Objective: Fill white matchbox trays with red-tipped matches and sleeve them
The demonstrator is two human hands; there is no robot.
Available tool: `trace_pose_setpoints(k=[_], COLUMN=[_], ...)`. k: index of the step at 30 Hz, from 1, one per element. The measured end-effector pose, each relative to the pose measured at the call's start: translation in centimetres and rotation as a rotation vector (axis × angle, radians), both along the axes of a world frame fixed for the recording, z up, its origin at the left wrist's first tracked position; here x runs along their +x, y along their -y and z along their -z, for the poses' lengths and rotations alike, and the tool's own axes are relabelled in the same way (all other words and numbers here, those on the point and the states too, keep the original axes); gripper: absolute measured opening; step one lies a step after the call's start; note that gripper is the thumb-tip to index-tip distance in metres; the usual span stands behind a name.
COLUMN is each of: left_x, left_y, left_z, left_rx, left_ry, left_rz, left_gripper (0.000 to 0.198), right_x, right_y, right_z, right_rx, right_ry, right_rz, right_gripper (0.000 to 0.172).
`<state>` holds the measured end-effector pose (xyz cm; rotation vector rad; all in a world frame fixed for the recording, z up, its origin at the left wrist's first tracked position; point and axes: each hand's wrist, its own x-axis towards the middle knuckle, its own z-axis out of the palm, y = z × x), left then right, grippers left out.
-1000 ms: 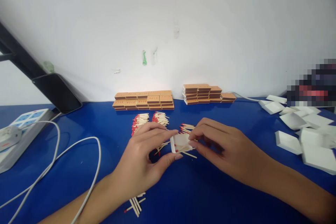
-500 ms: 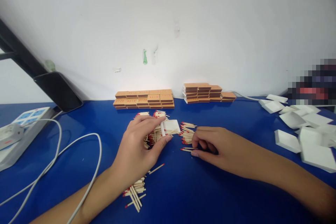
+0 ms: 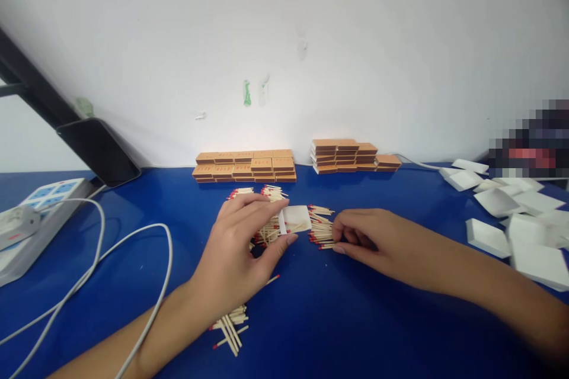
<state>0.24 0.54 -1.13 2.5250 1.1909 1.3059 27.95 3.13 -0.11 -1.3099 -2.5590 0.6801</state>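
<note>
My left hand (image 3: pixel 249 237) grips a small white matchbox tray (image 3: pixel 297 217) by its near-left end, between thumb and fingers. A few matchsticks lie inside the tray. Just to its right, red-headed matches (image 3: pixel 320 229) are spread on the blue table with their heads pointing left. My right hand (image 3: pixel 362 234) has its thumb and curled fingers closed at the tail ends of the lower matches there; how many it pinches is hidden. Behind and under my left hand is a bigger heap of matches (image 3: pixel 269 231), partly covered.
Orange matchboxes stand in two stacks by the wall, a left stack (image 3: pixel 244 166) and a right stack (image 3: pixel 344 156). Empty white trays (image 3: pixel 537 260) are piled at right. More matches (image 3: pixel 231 328) lie near my left forearm. A power strip (image 3: pixel 48 213), white cable (image 3: pixel 166 249) and phone (image 3: pixel 100 151) occupy the left.
My right hand has moved slightly up and right, and the matches at its thumb now lie against the spread bunch. The tray in my left hand has shifted a little right.
</note>
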Motion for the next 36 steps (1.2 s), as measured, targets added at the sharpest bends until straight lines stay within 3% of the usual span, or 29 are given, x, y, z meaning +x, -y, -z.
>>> trace_pose_setpoints(k=[17, 24, 36], left_x=[-0.21, -0.09, 0.03], left_y=[-0.02, 0.13, 0.25], left_z=[0.36, 0.27, 0.33], left_rx=[-0.087, -0.061, -0.056], left_ry=[-0.09, -0.095, -0.089], left_rz=[0.01, 0.035, 0.053], left_gripper=[0.039, 0.041, 0.042], right_x=[0.9, 0.68, 0.44], right_y=[-0.23, -0.24, -0.39], right_z=[-0.17, -0.22, -0.05], right_rx=[0.045, -0.011, 0.013], right_ry=[0.01, -0.029, -0.029], right_rz=[0.003, -0.081, -0.064], right_gripper=[0.022, 0.02, 0.015])
